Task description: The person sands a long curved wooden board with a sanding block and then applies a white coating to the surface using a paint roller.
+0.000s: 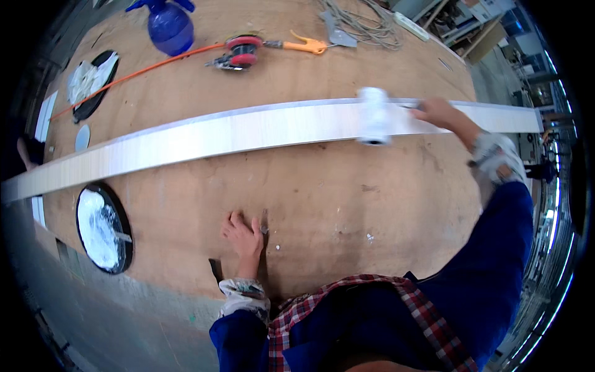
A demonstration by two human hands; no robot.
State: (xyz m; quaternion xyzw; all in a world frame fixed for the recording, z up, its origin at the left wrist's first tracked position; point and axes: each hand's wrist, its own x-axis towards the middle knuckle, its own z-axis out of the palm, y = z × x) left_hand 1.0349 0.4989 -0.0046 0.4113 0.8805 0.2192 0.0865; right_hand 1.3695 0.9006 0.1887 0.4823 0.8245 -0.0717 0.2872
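My right hand (443, 115) is closed round the handle of a paint roller (374, 118), slightly smeared by motion. The white roller sleeve lies across a long, narrow board (248, 132), to the right of its middle. White covers most of the board's face, with faint pale wood tones showing through in places. My left hand (243, 237) lies on the wooden tabletop (322, 186) near its front edge, fingers apart and holding nothing. Left of that hand sits a round black tray (123, 214) with white paint in it and a small flat stick across its rim.
Beyond the board lie a red-and-black sander (240, 52), an orange air blow gun (307, 44), an orange hose (155, 65), a blue spray bottle (170, 28), coiled cable (372, 25) and a black tray holding white cloth (92, 77). Another person's arm (25, 154) shows at far left.
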